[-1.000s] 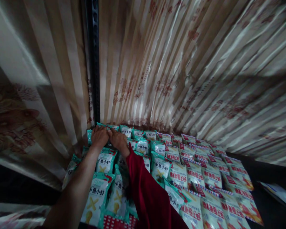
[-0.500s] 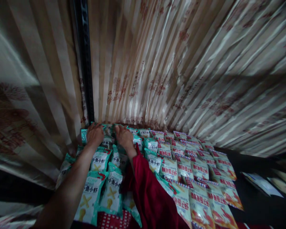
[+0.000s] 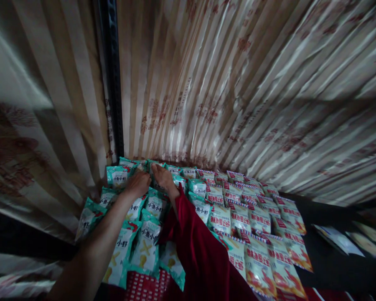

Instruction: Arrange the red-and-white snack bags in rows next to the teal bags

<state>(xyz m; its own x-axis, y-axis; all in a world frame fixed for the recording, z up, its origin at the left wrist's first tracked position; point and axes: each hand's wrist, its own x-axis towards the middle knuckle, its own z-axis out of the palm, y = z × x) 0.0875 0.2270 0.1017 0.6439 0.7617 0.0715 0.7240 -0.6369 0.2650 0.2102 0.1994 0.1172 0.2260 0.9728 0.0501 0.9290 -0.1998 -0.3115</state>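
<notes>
Rows of teal snack packets (image 3: 146, 246) lie flat on the left of a shelf, with red-and-white snack packets (image 3: 260, 255) in rows on the right. My left hand (image 3: 138, 184) rests fingers-down on teal packets near the back left corner. My right hand (image 3: 163, 177), in a dark red sleeve (image 3: 200, 251), lies just beside it, pressing flat on the back row of teal packets. Both sets of fingers look spread on the packets, holding nothing.
A striped beige curtain (image 3: 238, 92) hangs behind and over the shelf. A black metal upright (image 3: 111, 79) stands at the back left. A red perforated basket edge (image 3: 144, 286) shows at the bottom. Flat packets (image 3: 338, 240) lie in the dark at the right.
My left hand has slid right and nearer, off the back-left teal packet, which is now uncovered. My right hand has barely moved.
</notes>
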